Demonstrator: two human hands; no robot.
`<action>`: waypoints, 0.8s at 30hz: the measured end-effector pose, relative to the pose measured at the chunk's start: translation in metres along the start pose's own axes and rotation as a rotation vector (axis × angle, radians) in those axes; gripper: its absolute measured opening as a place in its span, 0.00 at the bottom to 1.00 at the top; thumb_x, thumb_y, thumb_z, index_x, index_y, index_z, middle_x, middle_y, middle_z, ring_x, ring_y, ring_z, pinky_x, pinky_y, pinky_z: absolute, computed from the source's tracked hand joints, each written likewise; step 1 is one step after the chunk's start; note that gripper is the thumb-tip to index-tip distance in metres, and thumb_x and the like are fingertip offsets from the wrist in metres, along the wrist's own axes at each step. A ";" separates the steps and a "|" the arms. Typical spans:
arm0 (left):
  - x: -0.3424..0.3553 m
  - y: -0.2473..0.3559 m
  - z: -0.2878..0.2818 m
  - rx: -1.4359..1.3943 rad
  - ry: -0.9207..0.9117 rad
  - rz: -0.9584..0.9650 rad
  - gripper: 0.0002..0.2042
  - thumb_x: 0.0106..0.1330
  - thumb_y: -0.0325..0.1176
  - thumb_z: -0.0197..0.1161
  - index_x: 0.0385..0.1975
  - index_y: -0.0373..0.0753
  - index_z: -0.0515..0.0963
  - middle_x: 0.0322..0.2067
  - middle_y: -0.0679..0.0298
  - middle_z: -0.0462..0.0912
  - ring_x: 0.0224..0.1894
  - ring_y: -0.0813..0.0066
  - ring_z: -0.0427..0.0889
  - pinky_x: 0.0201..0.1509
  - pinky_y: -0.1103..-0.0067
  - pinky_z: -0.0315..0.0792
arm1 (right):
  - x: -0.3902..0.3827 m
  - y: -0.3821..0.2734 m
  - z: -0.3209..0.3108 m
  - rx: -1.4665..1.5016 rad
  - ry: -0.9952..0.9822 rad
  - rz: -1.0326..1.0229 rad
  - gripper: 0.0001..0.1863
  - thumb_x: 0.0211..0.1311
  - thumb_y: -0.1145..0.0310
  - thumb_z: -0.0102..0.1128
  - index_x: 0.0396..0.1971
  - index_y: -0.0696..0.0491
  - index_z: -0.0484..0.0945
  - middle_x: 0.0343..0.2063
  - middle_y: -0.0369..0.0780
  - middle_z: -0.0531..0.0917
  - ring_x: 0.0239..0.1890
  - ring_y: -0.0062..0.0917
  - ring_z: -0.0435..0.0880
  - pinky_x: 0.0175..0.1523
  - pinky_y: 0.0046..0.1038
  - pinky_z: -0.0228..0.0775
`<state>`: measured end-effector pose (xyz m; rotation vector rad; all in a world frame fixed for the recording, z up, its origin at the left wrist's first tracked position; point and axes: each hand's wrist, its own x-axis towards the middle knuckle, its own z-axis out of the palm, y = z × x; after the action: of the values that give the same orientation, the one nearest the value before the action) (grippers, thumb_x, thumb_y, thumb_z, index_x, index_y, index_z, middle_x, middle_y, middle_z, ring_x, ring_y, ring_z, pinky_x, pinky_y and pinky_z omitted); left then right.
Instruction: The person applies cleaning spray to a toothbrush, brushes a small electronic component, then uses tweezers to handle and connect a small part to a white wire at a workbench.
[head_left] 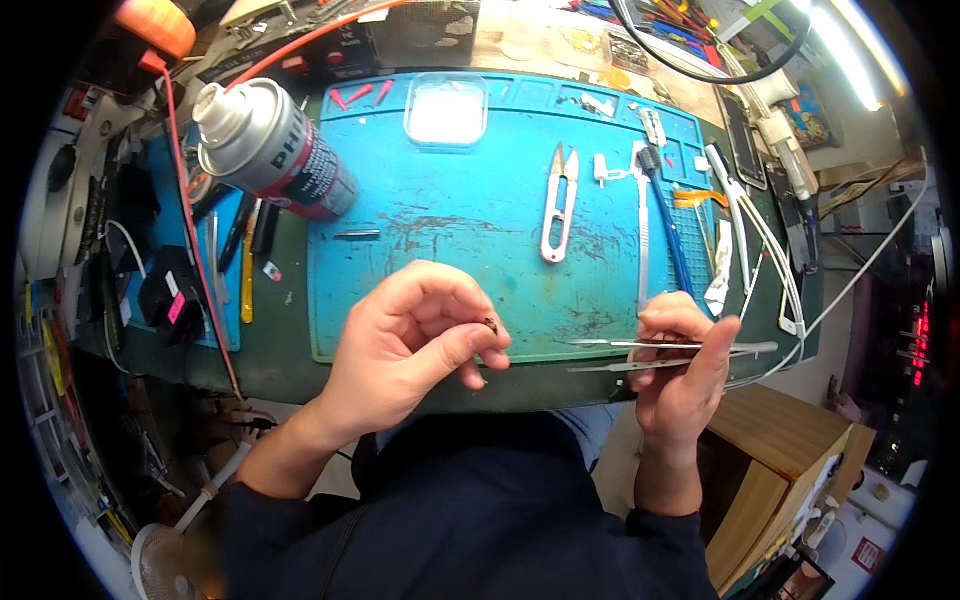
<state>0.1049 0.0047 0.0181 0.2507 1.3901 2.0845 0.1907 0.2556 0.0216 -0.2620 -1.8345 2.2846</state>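
My left hand [425,335] is closed in a pinch above the near edge of the blue work mat [450,270]. Between its thumb and index fingertip sits a tiny dark brown part [491,325], too small to name. To the right, my right hand [680,365] holds a pair of metal tweezers [655,347]. The tips point left toward the other hand and stand apart, with a gap between them and the small part. Beyond the hands lie white-handled thread snips [560,210], blades pointing away. A short metal pin [357,234] rests on the mat at the left.
A spray can [275,150] stands at the mat's left. At the back is a clear plastic box [446,110] near several pink pieces [362,94]. Along the right lie a blue-handled brush [668,220], an orange tool [700,198] and white cables [760,230]. A wooden cabinet [790,430] stands lower right.
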 end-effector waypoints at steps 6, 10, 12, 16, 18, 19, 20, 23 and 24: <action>0.004 -0.003 -0.009 -0.141 -0.024 -0.061 0.08 0.73 0.21 0.61 0.48 0.32 0.75 0.42 0.54 0.85 0.43 0.68 0.88 0.42 0.77 0.84 | 0.009 0.016 0.030 -0.025 -0.061 -0.277 0.11 0.67 0.76 0.66 0.46 0.60 0.76 0.43 0.44 0.76 0.36 0.27 0.84 0.45 0.27 0.82; 0.006 -0.001 -0.013 -0.197 -0.026 -0.074 0.08 0.72 0.22 0.61 0.48 0.33 0.75 0.42 0.53 0.85 0.42 0.67 0.88 0.41 0.76 0.84 | 0.010 0.014 0.036 -0.183 -0.205 -0.412 0.18 0.58 0.80 0.73 0.47 0.57 0.76 0.40 0.45 0.84 0.40 0.30 0.88 0.44 0.27 0.82; 0.006 0.000 -0.014 -0.217 -0.026 -0.093 0.08 0.73 0.22 0.61 0.49 0.33 0.75 0.42 0.54 0.85 0.42 0.68 0.88 0.41 0.76 0.84 | 0.011 0.023 0.043 -0.310 -0.122 -0.607 0.20 0.54 0.75 0.79 0.44 0.56 0.79 0.34 0.44 0.87 0.35 0.30 0.90 0.39 0.26 0.83; 0.007 0.001 -0.013 -0.259 -0.010 -0.120 0.08 0.73 0.23 0.61 0.49 0.32 0.75 0.41 0.55 0.85 0.40 0.70 0.87 0.40 0.77 0.83 | 0.014 0.021 0.048 -0.477 -0.135 -0.728 0.20 0.51 0.74 0.79 0.44 0.57 0.81 0.33 0.43 0.88 0.33 0.30 0.90 0.36 0.25 0.82; 0.007 0.001 -0.015 -0.257 -0.009 -0.137 0.09 0.73 0.24 0.61 0.50 0.32 0.75 0.41 0.56 0.84 0.40 0.70 0.87 0.40 0.78 0.83 | 0.016 0.020 0.048 -0.500 -0.144 -0.747 0.20 0.51 0.74 0.79 0.44 0.57 0.81 0.33 0.42 0.88 0.32 0.30 0.90 0.35 0.25 0.82; 0.007 0.000 -0.015 -0.257 -0.009 -0.147 0.09 0.73 0.24 0.61 0.50 0.32 0.76 0.41 0.56 0.84 0.40 0.70 0.87 0.40 0.78 0.83 | 0.016 0.021 0.048 -0.501 -0.144 -0.749 0.20 0.51 0.74 0.79 0.44 0.58 0.81 0.33 0.42 0.88 0.32 0.30 0.90 0.34 0.25 0.82; 0.008 0.000 -0.016 -0.267 -0.011 -0.147 0.09 0.73 0.25 0.61 0.50 0.32 0.76 0.41 0.56 0.84 0.40 0.70 0.87 0.40 0.78 0.83 | 0.016 0.021 0.048 -0.502 -0.143 -0.751 0.20 0.51 0.74 0.79 0.44 0.58 0.81 0.32 0.42 0.88 0.32 0.29 0.90 0.33 0.24 0.81; 0.008 -0.001 -0.016 -0.310 -0.009 -0.149 0.10 0.74 0.26 0.61 0.51 0.31 0.76 0.41 0.56 0.84 0.39 0.71 0.87 0.40 0.78 0.83 | 0.018 0.021 0.049 -0.529 -0.140 -0.749 0.19 0.52 0.73 0.78 0.44 0.58 0.81 0.31 0.42 0.88 0.31 0.29 0.90 0.32 0.23 0.80; 0.009 -0.001 -0.017 -0.330 -0.006 -0.148 0.10 0.74 0.26 0.61 0.52 0.31 0.76 0.41 0.56 0.84 0.39 0.70 0.87 0.39 0.78 0.82 | 0.018 0.020 0.049 -0.534 -0.141 -0.747 0.19 0.52 0.73 0.78 0.44 0.58 0.82 0.31 0.42 0.88 0.30 0.29 0.90 0.32 0.23 0.80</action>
<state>0.0906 -0.0030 0.0088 0.0169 1.0062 2.1444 0.1592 0.2098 0.0124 0.4535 -2.1009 1.3294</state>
